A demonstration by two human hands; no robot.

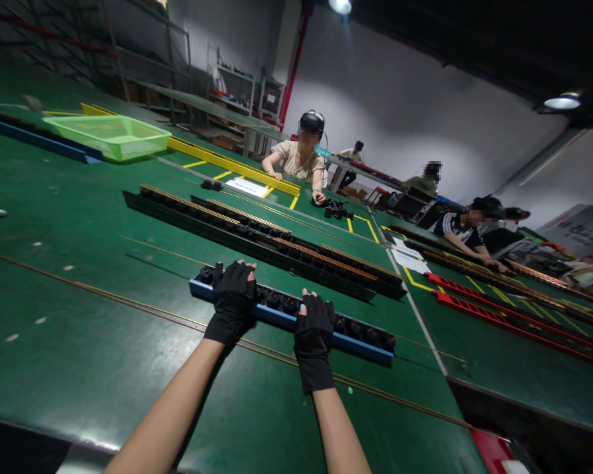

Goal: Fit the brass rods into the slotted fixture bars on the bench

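Centrally, a blue channel (277, 317) lies on the green table (128, 368), directly in front of the person. It is long, straight and narrow, with a plain blue near wall and a row of black modules (281, 301) seated along its length; their fine detail is too small to read. A thin rod (153, 248) projects beyond each end. The long axis runs crosswise, slanting from upper left to lower right in the view, parallel to the dark channels (257, 245) beyond.

The left hand (231, 296) covers the channel near its left end; the right hand (315, 322) covers it right of the middle. Both wear black fingerless gloves. The channel passes beneath the fingers, which lie close together across its top; clamping cannot be confirmed.
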